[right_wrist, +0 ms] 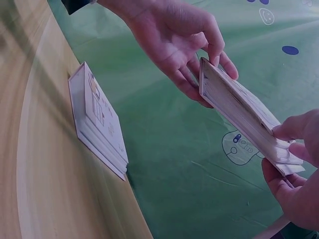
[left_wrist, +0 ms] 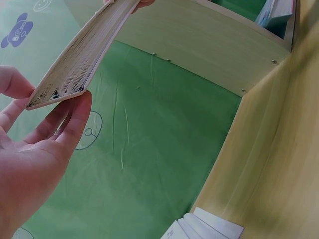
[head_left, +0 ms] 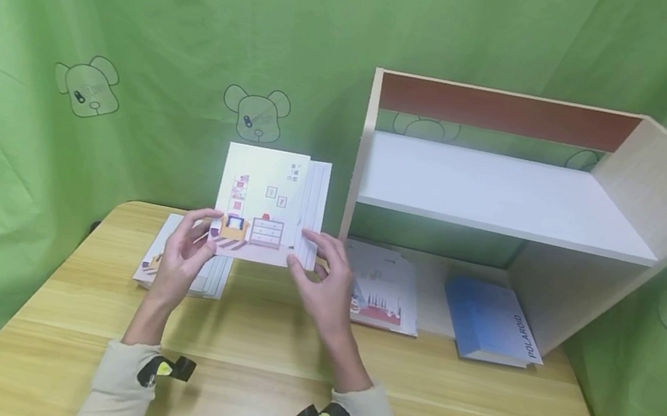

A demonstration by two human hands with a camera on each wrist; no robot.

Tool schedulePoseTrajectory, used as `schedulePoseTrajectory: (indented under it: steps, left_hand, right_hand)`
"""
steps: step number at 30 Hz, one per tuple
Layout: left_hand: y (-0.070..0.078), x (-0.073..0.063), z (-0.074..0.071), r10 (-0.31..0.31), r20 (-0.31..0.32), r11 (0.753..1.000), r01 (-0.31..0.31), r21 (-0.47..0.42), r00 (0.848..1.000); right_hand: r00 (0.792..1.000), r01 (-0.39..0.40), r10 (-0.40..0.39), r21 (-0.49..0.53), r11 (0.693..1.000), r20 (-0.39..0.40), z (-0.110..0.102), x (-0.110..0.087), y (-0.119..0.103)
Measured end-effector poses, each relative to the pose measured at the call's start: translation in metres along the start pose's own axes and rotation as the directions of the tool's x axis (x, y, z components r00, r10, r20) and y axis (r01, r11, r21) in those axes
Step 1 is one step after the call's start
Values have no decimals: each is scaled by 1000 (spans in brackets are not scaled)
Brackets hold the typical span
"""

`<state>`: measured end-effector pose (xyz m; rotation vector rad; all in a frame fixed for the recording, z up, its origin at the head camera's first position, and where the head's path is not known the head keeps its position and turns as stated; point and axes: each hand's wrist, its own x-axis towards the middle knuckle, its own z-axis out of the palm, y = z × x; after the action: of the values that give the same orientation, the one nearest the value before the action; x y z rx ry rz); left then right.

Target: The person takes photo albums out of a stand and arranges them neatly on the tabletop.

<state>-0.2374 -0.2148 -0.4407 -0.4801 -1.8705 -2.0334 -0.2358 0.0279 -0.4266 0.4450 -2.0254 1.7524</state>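
A book point(head_left: 271, 186) with a drawn room on its pale cover is held up above the table between both hands. My left hand point(head_left: 183, 253) pinches its lower left corner, thumb in front. On the lower right side, my right hand point(head_left: 327, 288) grips it with thumb and fingers. The left wrist view shows the page edges of this book point(left_wrist: 75, 59) between the left thumb and fingers. Further right in the head view, stepped layers stick out past the cover. Behind the left hand, a stack of similar books point(head_left: 150, 264) lies on the table, partly hidden by that hand.
A wooden shelf unit point(head_left: 511, 193) stands at the right of the table point(head_left: 255, 357). Under its white board lie an illustrated book point(head_left: 382, 290) and a blue book point(head_left: 481, 317) marked POLAROID. A green curtain point(head_left: 174, 12) hangs behind.
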Motion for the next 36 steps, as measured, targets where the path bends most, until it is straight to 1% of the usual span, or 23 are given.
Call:
schedulePoseTrajectory:
  steps: [9,14,18,22,28,33,36]
  left_hand:
    - [-10,1,-3,-18,17,1000,17,18,1000]
    - [-16,1,-5,-51,19,999,51,-12,999]
    - [-21,0,-6,-64,27,997,65,-39,998]
    - [-26,-1,-7,-84,42,995,87,-56,996]
    - [-32,-1,-11,-134,55,990,136,-42,989]
    - [-36,-1,-12,-176,67,983,179,-35,982]
    - [-41,-1,-12,-198,57,979,200,-29,979]
  right_hand:
    - [1000,8,-8,9,1000,-19,5,-3,5]
    - [1000,-22,21,-42,999,-13,7,-4,9]
    - [999,-47,46,-83,995,-15,10,-6,13]
    - [999,-41,38,-135,990,-25,13,-8,16]
    - [999,-27,21,-207,978,-31,17,-11,22]
    - [999,-31,22,-227,973,-41,21,-12,29]
    - [999,-36,26,-234,972,-48,23,-13,34]
